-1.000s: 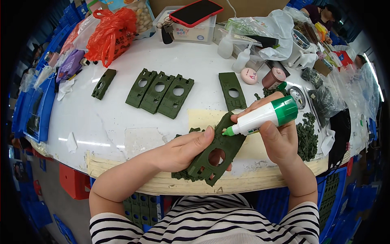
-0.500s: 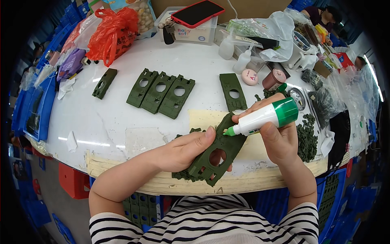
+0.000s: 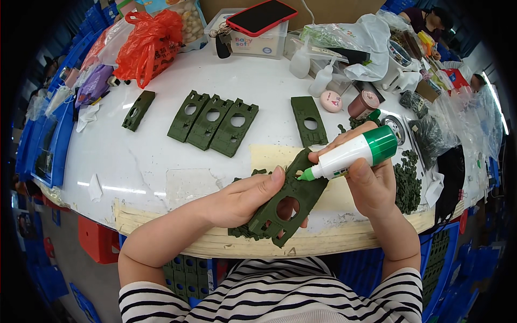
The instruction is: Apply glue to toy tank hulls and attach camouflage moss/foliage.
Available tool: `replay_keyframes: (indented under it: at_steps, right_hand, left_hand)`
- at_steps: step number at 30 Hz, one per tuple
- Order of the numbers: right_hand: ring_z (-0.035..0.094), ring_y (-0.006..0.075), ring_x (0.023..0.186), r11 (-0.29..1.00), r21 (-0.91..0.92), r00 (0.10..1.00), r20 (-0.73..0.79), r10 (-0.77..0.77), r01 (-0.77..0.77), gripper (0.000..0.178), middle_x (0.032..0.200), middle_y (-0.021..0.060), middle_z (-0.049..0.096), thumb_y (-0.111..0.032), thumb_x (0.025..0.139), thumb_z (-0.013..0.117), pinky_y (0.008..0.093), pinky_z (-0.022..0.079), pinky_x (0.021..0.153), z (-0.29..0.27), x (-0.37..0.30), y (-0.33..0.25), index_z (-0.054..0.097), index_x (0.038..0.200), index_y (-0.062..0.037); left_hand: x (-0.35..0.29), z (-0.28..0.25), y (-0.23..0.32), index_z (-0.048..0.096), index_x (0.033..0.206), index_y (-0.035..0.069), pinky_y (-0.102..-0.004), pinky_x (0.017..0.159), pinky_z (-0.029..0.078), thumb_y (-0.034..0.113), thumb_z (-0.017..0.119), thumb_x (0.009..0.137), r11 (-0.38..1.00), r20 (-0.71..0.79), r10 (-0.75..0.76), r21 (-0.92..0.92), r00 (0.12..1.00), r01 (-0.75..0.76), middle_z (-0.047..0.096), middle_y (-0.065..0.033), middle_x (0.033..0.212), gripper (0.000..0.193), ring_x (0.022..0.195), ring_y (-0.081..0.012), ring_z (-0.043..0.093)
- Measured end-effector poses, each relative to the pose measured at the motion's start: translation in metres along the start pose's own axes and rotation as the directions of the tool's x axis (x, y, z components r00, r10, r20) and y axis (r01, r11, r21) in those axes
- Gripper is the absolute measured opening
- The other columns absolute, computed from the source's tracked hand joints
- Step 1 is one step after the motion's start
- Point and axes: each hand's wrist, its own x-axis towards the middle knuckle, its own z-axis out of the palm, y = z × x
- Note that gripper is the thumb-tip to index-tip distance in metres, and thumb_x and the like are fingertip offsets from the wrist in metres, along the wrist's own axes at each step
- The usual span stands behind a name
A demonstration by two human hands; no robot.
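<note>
My left hand grips a dark green plastic model hull, a long plate with a large round hole, held tilted over the table's front edge. In my right hand is a white glue bottle with a green base and a pointed light-green nozzle. Its tip meets or nearly meets the hull's upper surface beside my left thumb; whether glue comes out cannot be made out. Beneath the hull lies a heap of small green parts, partly hidden. A similar hull lies just beyond my hands.
Three green hulls lie side by side at centre left, with a narrower piece farther left. Small green parts are piled at right. Bags, squeeze bottles and a phone on a clear box line the back.
The glue bottle's rear end has risen slightly and shifted a little to the right, its nozzle staying near the same spot. My left hand and the hull have hardly moved.
</note>
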Motion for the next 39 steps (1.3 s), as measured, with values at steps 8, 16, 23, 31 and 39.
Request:
replay_keyframes:
  at_steps: [8, 16, 23, 31, 39]
  right_hand:
    - [0.064, 0.0249, 0.092, 0.999, 0.045, 1.000, -0.018, -0.005, 0.005, 0.044, 0.092, 0.0147, 0.063, -0.041, 0.086, 0.063, 0.0380, 0.050, 0.085, 0.001, 0.000, 0.001, 0.045, 0.102, -0.0041]
    - [0.064, 0.0259, 0.091, 0.999, -0.023, 0.998, 0.059, -0.039, 0.040, 0.044, 0.092, 0.0148, 0.063, -0.041, 0.085, 0.063, 0.0387, 0.050, 0.085, -0.004, 0.003, -0.001, 0.045, 0.101, -0.0033]
    - [0.064, 0.0260, 0.091, 0.999, -0.019, 0.997, 0.069, -0.026, 0.027, 0.044, 0.092, 0.0148, 0.063, -0.040, 0.085, 0.063, 0.0388, 0.050, 0.085, -0.005, 0.003, -0.001, 0.045, 0.102, -0.0029]
    - [0.063, 0.0267, 0.093, 1.000, 0.029, 0.999, 0.053, 0.002, -0.003, 0.045, 0.094, 0.0142, 0.062, -0.042, 0.087, 0.059, 0.0393, 0.049, 0.087, -0.003, 0.002, 0.000, 0.045, 0.104, -0.0026]
    - [0.059, 0.0253, 0.103, 0.904, 0.428, 0.983, -0.168, 0.080, 0.000, 0.042, 0.109, 0.0109, 0.058, -0.038, 0.096, 0.044, 0.0412, 0.049, 0.091, -0.019, 0.005, 0.003, 0.042, 0.121, -0.0044]
  left_hand:
    - [-0.001, 0.000, 0.002, 0.054, 0.114, 0.003, -0.0264, 0.074, 0.045, 0.059, 0.015, 0.095, 1.000, 0.012, -0.004, 0.027, 1.000, 0.003, 0.062, -0.0036, 0.093, 0.071, 0.081, -0.0097, 0.048]
    - [-0.002, -0.003, 0.004, 0.054, 0.114, 0.004, -0.0259, 0.072, 0.046, 0.059, 0.014, 0.095, 0.999, 0.032, -0.046, 0.023, 0.998, 0.046, 0.061, -0.0029, 0.092, 0.071, 0.081, -0.0097, 0.049]
    - [-0.003, -0.001, 0.005, 0.054, 0.115, 0.004, -0.0259, 0.072, 0.046, 0.060, 0.015, 0.095, 0.999, 0.010, -0.046, 0.025, 0.999, 0.046, 0.061, -0.0029, 0.092, 0.071, 0.081, -0.0099, 0.049]
    - [-0.004, -0.002, 0.006, 0.053, 0.117, 0.004, -0.0263, 0.072, 0.047, 0.060, 0.015, 0.095, 0.998, 0.018, -0.053, 0.019, 0.998, 0.053, 0.062, -0.0040, 0.092, 0.071, 0.082, -0.0104, 0.051]
    - [0.001, 0.005, 0.019, 0.031, 0.137, -0.004, -0.0294, 0.049, 0.052, 0.067, 0.017, 0.089, 0.994, -0.095, 0.085, -0.054, 0.992, -0.091, 0.059, -0.0160, 0.082, 0.087, 0.056, -0.0191, 0.060]
